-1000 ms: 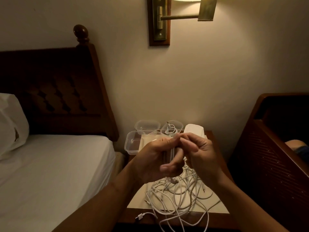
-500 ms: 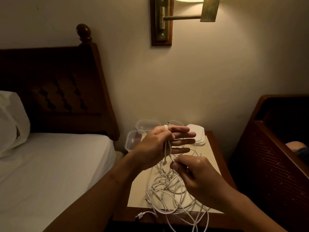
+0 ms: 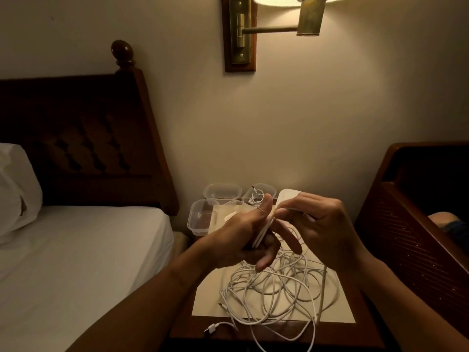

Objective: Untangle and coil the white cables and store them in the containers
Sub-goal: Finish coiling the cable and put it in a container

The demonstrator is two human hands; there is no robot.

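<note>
Our left hand [image 3: 236,240] is curled round a small coil [image 3: 262,231] of white cable, whose long axis slants from the raised fingers [image 3: 265,207] down towards the palm. Just to its right, our right hand [image 3: 327,224] has its fingertips bent together, and they seem to pinch the loose strand [image 3: 323,288], which drops to the tangle [image 3: 274,288] on the counter [image 3: 337,316] right below both hands. So the free cable lies to the right of the coil and under it, and we judge the next wrap must cross the left fingers from that side. The containers [image 3: 200,219] stand beyond the hands at the back, nearer the left hand, and one already holds a coiled cable.
</note>
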